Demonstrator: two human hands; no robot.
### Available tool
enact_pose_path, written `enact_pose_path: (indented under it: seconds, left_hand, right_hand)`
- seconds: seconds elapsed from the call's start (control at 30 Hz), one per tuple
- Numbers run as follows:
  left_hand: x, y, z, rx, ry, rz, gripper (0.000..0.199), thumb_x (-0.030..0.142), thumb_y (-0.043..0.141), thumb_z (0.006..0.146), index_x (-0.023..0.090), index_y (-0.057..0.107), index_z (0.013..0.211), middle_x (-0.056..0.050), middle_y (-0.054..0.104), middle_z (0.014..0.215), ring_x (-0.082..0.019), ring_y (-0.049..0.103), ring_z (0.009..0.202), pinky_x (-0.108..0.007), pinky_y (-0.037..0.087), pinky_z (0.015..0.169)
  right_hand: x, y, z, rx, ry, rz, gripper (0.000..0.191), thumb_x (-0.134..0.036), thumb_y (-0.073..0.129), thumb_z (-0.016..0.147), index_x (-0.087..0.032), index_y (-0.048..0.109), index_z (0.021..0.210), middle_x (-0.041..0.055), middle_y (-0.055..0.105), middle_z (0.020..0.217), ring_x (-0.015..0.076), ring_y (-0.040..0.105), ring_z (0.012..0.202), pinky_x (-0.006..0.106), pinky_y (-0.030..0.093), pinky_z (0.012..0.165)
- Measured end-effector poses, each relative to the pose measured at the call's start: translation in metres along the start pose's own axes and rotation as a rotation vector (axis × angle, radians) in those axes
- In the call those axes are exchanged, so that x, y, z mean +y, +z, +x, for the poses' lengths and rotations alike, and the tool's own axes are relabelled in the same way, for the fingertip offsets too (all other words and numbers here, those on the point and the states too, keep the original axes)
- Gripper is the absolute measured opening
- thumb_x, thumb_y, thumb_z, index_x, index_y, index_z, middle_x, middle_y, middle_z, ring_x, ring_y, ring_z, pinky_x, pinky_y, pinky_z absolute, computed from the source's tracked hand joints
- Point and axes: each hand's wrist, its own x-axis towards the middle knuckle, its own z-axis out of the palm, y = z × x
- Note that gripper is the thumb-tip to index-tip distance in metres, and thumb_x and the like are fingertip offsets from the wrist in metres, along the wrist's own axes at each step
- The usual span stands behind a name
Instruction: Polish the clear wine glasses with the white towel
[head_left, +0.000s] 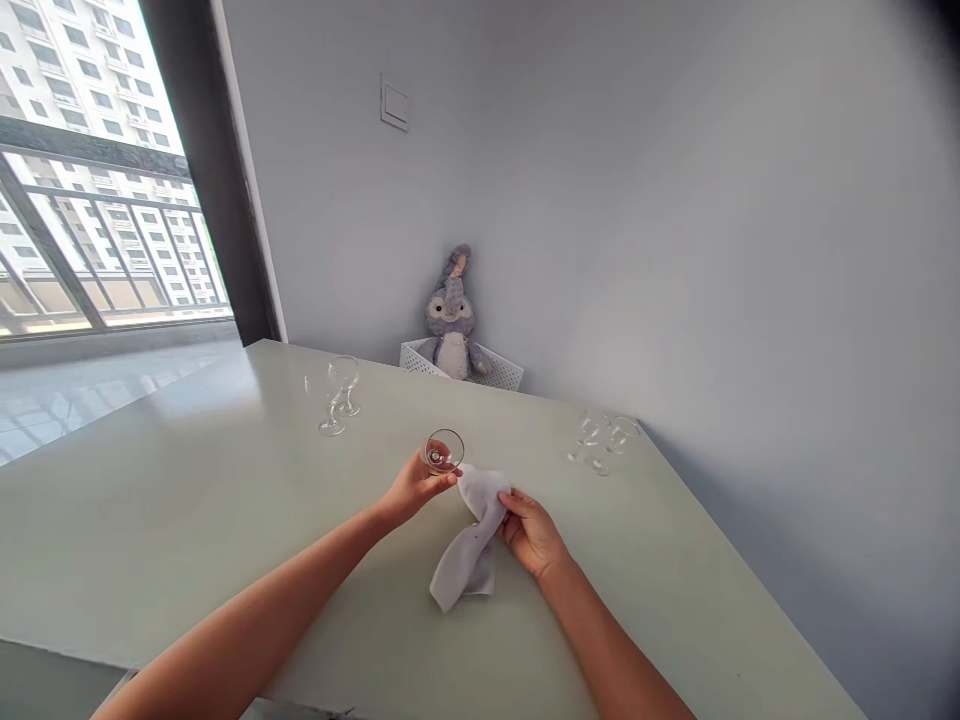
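My left hand is closed around a clear stemmed glass, its round rim tipped toward me. Just to the right, my right hand pinches a white cloth between thumb and fingers. The cloth hangs in loose folds, its lower end at the tabletop, and its upper part comes up close beside the glass. Whether cloth and glass touch, I cannot tell. The glass's stem and foot are mostly hidden by my left hand.
Two clear stemmed glasses stand at the left back of the pale table. More stemmed glasses stand near its right edge, by the wall. Behind the table, a plush toy sits in a white perforated basket.
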Motion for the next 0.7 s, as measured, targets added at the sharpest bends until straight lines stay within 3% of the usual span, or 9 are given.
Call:
enact_pose_path:
  seconds: [0.17, 0.3, 0.53, 0.63, 0.7]
  left_hand:
    - [-0.007, 0.002, 0.002, 0.093, -0.055, 0.126, 0.042, 0.048, 0.062, 0.069, 0.019, 0.04, 0.091, -0.001, 0.059, 0.074, -0.018, 0.06, 0.079, -0.026, 0.038, 0.064]
    - [-0.012, 0.003, 0.003, 0.178, -0.082, 0.263, 0.041, 0.049, 0.058, 0.071, 0.02, 0.04, 0.093, 0.0, 0.06, 0.069, -0.017, 0.06, 0.072, -0.027, 0.039, 0.065]
    - [-0.012, 0.003, 0.001, 0.237, -0.095, 0.565, 0.052, 0.05, 0.057, 0.071, 0.022, 0.04, 0.112, 0.003, 0.06, 0.068, -0.016, 0.058, 0.061, -0.027, 0.039, 0.06]
    - [-0.012, 0.007, -0.001, 0.234, -0.082, 0.701, 0.055, 0.05, 0.06, 0.068, 0.024, 0.042, 0.113, 0.002, 0.061, 0.073, -0.017, 0.058, 0.064, -0.025, 0.037, 0.057]
    - [-0.013, 0.011, -0.003, 0.215, -0.054, 0.777, 0.054, 0.047, 0.061, 0.068, 0.024, 0.043, 0.114, 0.0, 0.061, 0.078, -0.017, 0.057, 0.065, -0.025, 0.036, 0.058]
  right_hand:
    - [-0.016, 0.002, -0.01, 0.115, -0.31, -0.014, 0.025, -0.033, 0.069, 0.065, -0.021, 0.06, 0.085, -0.002, 0.061, 0.076, 0.0125, 0.053, 0.065, 0.022, 0.042, 0.056]
    - [-0.025, 0.006, -0.021, 0.144, -0.442, -0.102, 0.021, -0.036, 0.062, 0.072, -0.024, 0.055, 0.088, -0.0037, 0.055, 0.075, 0.0119, 0.05, 0.064, 0.022, 0.04, 0.055]
    - [-0.017, 0.019, -0.037, 0.217, -0.691, -0.367, 0.025, -0.04, 0.054, 0.078, -0.023, 0.049, 0.095, 0.0018, 0.051, 0.082, 0.014, 0.046, 0.07, 0.024, 0.039, 0.061]
    - [-0.012, 0.029, -0.046, 0.183, -0.736, -0.443, 0.029, -0.04, 0.052, 0.08, -0.023, 0.048, 0.103, 0.0038, 0.054, 0.089, 0.0159, 0.049, 0.076, 0.025, 0.04, 0.065]
    - [-0.009, 0.037, -0.051, 0.067, -0.665, -0.549, 0.029, -0.04, 0.049, 0.082, -0.023, 0.049, 0.105, 0.0029, 0.056, 0.081, 0.0156, 0.051, 0.07, 0.026, 0.041, 0.061]
